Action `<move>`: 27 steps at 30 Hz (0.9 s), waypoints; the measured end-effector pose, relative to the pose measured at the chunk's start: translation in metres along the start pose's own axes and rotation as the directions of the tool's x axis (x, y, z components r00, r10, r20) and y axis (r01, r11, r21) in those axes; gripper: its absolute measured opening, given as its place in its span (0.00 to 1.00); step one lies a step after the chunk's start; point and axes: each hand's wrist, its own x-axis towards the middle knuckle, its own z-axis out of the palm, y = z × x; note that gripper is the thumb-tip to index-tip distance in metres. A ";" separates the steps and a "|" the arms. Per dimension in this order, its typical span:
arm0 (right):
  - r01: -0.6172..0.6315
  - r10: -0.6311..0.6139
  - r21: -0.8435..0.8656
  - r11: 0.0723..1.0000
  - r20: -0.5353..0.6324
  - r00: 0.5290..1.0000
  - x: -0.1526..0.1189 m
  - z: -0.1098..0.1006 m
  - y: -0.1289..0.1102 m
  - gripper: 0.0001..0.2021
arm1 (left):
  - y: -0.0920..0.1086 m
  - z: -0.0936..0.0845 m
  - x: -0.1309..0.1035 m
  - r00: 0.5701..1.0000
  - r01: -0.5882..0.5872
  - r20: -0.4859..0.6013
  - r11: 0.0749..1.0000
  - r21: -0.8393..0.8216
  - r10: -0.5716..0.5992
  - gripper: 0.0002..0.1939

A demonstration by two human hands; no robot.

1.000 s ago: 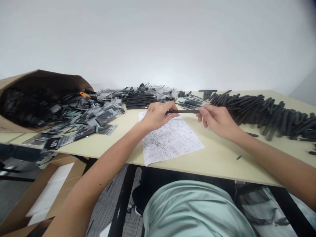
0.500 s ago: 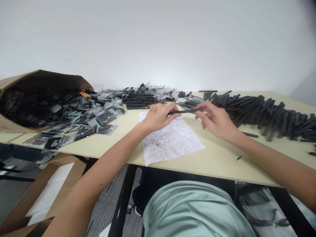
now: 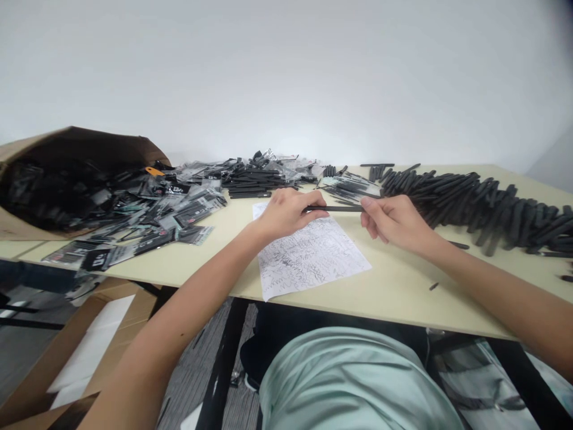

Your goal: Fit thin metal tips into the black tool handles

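Note:
A slim black pen [image 3: 342, 209] lies level between my two hands, above the far edge of a scribbled white sheet [image 3: 308, 257]. My left hand [image 3: 293, 210] is closed around its left end, thumb and fingers pinching it. My right hand [image 3: 394, 220] pinches the right end between thumb and curled fingers, so that tip is hidden. Just behind the right hand is a bundle of thin dark sticks [image 3: 351, 186]. A long heap of black pens [image 3: 474, 203] spreads to the right of it.
On the left, an open carton [image 3: 80, 136] on its side spills black-and-clear packets [image 3: 197, 206]. Dark pens [image 3: 255, 182] are stacked at the back middle. A small black piece [image 3: 433, 286] lies near the table's front edge. Below left stands another cardboard box [image 3: 120, 325].
My right hand has moved slightly right and down, and its fingers have closed on the pen's right end. The pen now lies level. My left hand stays nearly in place.

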 end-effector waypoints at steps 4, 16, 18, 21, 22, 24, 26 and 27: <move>0.044 -0.043 0.005 0.999 -0.112 0.993 0.000 0.004 -0.001 0.23 | 0.001 0.002 0.001 1.000 -0.001 -0.002 1.000 0.006 0.001 0.14; 0.057 -0.048 0.068 0.996 -0.134 0.990 0.001 0.005 0.001 0.15 | 0.004 0.000 0.002 0.999 0.040 0.007 0.999 -0.035 -0.040 0.11; 0.064 -0.054 0.074 0.995 -0.126 0.991 0.000 0.005 0.000 0.16 | 0.004 -0.001 0.002 0.999 0.037 0.014 0.998 -0.043 -0.036 0.11; 0.068 -0.062 0.057 0.996 -0.096 0.993 -0.001 0.004 -0.003 0.19 | 0.003 -0.001 0.002 0.999 0.030 0.017 0.999 -0.041 -0.030 0.11; 0.068 -0.064 0.045 0.997 -0.086 0.994 -0.001 0.003 -0.003 0.21 | 0.003 -0.001 0.002 1.000 0.028 0.014 0.999 -0.037 -0.028 0.11; 0.069 -0.067 0.017 0.998 -0.067 0.996 -0.001 0.002 -0.004 0.24 | 0.003 -0.001 0.002 1.000 0.022 0.008 0.999 -0.030 -0.022 0.11; 0.068 -0.069 -0.007 0.998 -0.049 0.996 -0.001 0.001 -0.005 0.26 | 0.002 -0.001 0.001 1.000 0.010 0.010 1.000 -0.024 -0.010 0.11; 0.068 -0.069 -0.017 0.998 -0.041 0.997 -0.001 0.000 -0.005 0.27 | 0.002 -0.001 0.001 1.000 0.004 0.008 1.000 -0.022 -0.004 0.11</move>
